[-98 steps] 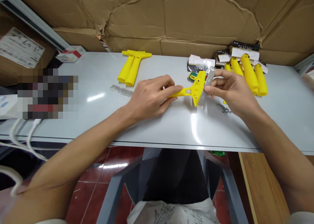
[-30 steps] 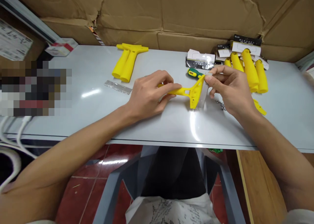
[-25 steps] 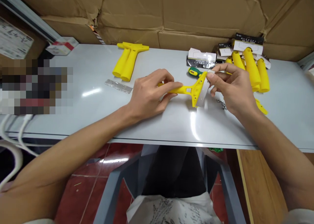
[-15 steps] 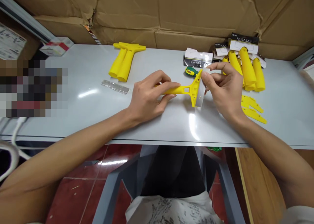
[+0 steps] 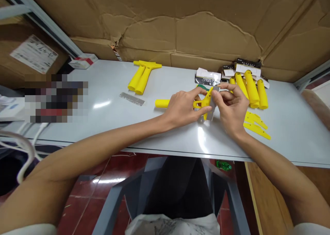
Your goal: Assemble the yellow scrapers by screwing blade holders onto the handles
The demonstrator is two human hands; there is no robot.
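My left hand is closed around the neck of a yellow scraper handle, its round grip sticking out to the left. The thumb and fingers reach up to the wide flat head. My right hand pinches a flat metal blade against that head, thumb on the near face. The blade stands along the head's right edge; whether it is seated there I cannot tell. Just behind the hands lies a green-handled screwdriver, partly hidden. Right of my right hand, flat yellow plates lie on the table.
Two yellow scraper handles lie at the back left, with a wrapped metal blade in front. Several yellow handles and printed packages are at the back right. A cardboard wall closes off the table's rear.
My left hand has slid right along the handle, from the grip to the neck and head. My right hand still pinches the blade. The camera view has shifted.
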